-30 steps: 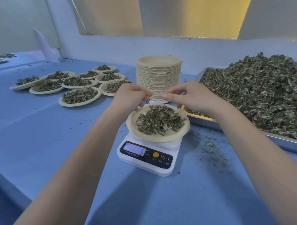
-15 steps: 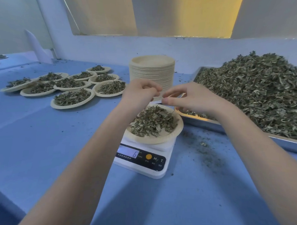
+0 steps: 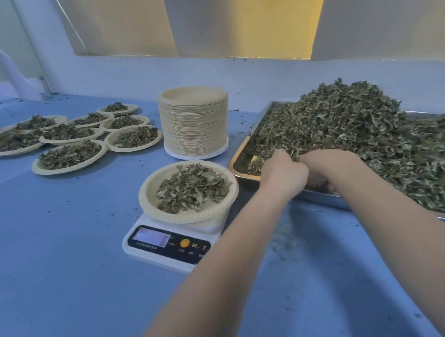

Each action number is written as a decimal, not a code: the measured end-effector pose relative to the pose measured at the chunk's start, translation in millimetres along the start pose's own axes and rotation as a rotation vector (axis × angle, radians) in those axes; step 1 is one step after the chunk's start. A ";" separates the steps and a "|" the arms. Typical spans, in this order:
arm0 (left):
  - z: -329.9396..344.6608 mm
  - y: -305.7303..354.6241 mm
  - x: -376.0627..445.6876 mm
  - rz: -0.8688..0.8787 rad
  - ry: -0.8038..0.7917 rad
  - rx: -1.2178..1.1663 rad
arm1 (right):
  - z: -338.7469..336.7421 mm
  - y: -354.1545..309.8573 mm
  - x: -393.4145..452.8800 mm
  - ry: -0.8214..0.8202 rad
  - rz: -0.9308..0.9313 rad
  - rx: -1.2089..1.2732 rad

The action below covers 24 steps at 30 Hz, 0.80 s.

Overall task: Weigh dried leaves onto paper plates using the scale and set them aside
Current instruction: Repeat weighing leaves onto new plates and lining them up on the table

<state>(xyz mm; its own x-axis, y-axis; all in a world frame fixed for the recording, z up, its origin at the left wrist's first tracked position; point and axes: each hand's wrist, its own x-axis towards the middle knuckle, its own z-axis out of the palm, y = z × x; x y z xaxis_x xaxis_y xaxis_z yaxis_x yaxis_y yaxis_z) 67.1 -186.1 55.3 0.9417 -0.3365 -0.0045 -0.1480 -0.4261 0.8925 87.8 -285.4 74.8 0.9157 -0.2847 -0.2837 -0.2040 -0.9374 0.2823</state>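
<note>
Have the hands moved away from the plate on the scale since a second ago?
Yes. Both hands, left and right, have left the plate on the scale and gone right, to the near corner of the metal tray of dried leaves.

A smooth blue surface fills the lower view, dusted with small dark specks. Behind it runs a pale bluish-white wall. Above the wall's ledge sit tilted cream panels, and between two of them a warm yellow glowing panel, perhaps a lit window. A white pointed sheet, too blurred to identify, stands at the far left.
</note>
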 end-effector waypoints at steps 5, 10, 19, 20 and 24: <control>13.0 1.1 7.3 -0.065 0.044 -0.033 | 12.7 2.8 13.7 0.115 -0.156 0.088; 13.6 3.2 12.7 -0.093 0.082 -0.067 | 23.1 9.3 15.8 0.178 -0.221 0.236; 5.0 7.3 6.8 -0.084 0.205 -0.035 | 35.6 7.2 39.6 0.218 -0.209 0.521; 0.3 6.1 7.5 -0.084 0.210 -0.046 | 37.3 5.8 41.6 0.244 -0.222 0.552; -12.5 0.0 5.7 -0.093 0.237 -0.085 | 32.3 -9.8 65.1 0.239 -0.294 0.442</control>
<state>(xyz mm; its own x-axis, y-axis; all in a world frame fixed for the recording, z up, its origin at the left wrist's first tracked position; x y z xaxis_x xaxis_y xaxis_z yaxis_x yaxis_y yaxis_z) 76.3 -177.5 60.8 0.9960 -0.0889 0.0086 -0.0411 -0.3706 0.9279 138.2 -301.3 23.9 0.9980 0.0054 -0.0634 -0.0075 -0.9795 -0.2013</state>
